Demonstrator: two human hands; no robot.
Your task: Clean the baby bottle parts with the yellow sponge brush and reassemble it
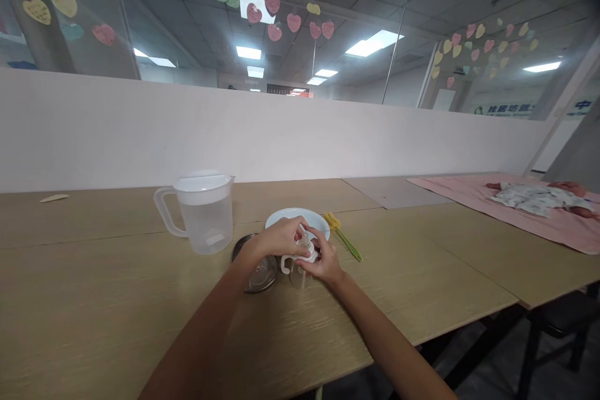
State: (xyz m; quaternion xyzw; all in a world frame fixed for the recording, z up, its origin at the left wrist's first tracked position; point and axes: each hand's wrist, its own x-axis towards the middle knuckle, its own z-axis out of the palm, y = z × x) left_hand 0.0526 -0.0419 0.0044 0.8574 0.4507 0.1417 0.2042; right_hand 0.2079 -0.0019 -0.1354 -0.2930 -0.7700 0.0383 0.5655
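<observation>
1. Where the two hands meet, a small clear baby bottle with a white handled collar stands upright on the tabletop, just in front of the pale blue bowl.
2. The left hand comes over the top of the bottle, its fingers closed on the teat and collar — a grip that looks suited to turning or pressing the top.
3. The right hand wraps its fingers around the collar and the bottle's side, seemingly to steady it against the other hand.
4. The bottle's body is see-through; whether it holds anything I cannot tell. One white loop handle sticks out on its left.
5. Touching or just left of the bottle lies a round steel dish with a glass lid — partly hidden by the left wrist.
6. Left of the bottle and further back stands a clear plastic pitcher with a lid.
7. Right of the bottle, beside the bowl, a yellow-and-green bottle brush lies flat.
8. Well apart to the right, a baby doll lies on a pink cloth.
</observation>
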